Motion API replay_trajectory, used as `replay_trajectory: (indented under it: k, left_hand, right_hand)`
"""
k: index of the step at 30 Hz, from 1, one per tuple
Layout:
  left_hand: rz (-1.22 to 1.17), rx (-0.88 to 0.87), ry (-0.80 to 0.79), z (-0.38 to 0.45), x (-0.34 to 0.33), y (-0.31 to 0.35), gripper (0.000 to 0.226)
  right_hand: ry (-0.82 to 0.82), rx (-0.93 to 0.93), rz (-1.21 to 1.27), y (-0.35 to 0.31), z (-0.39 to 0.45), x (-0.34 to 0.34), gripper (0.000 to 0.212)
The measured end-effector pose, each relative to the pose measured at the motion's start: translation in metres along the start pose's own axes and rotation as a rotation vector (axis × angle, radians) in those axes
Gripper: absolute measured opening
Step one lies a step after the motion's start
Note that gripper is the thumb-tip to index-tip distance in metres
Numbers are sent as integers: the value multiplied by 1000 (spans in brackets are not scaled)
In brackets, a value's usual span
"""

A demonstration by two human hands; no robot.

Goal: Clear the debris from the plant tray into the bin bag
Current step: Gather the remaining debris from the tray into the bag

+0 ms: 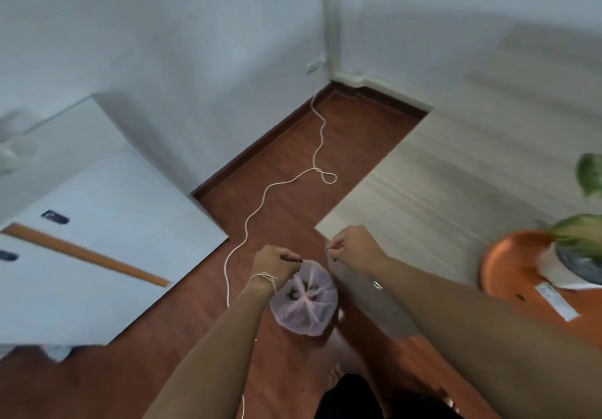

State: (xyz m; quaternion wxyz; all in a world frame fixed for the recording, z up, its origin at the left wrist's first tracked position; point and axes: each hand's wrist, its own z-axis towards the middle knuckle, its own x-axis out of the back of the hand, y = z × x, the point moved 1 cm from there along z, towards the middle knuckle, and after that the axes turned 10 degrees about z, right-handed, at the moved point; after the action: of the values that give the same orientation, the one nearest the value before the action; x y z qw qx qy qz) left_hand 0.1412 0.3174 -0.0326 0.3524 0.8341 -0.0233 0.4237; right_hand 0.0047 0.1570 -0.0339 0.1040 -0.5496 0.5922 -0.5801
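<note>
A thin pinkish bin bag [304, 298] hangs over the wooden floor, gathered at the top, with dark debris showing through it. My left hand [273, 264] pinches one strip of the bag's top. My right hand [353, 246] pinches the other strip, held a little apart to the right. At the right edge, the round orange plant tray [508, 265] sits on a pale table, with a potted plant [583, 236] and a white paper strip [558, 301] on it. A small dark bit of debris [520, 296] lies on the tray.
A white cord [260, 203] snakes across the floor from a wall socket [312, 66]. The pale table [456, 171] fills the right side. A white cabinet [97, 223] stands at the left. My bare feet show at the bottom.
</note>
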Motion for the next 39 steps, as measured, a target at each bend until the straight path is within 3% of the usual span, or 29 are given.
replay_trajectory:
  k: [8,21,30,34,39]
  left_hand:
    - [-17,46,34,14,26,-53,22]
    - [80,7,-64,35,10,-76,31]
    - [137,-84,-53,34,-5,-18,33]
    - [146,-257,-87,29,-40,56,30]
    - [196,-483,-243,-1,-126,172,33]
  right_hand:
    - [-132,86,-143,-43,37,-73,19]
    - [-318,-81,-206,9,37,-76,29]
    - [-70,-178,73,29,-7,-8,26]
    - [140,-228,193,65,-56,47,10]
    - [336,-365,262,135,-141,123,12]
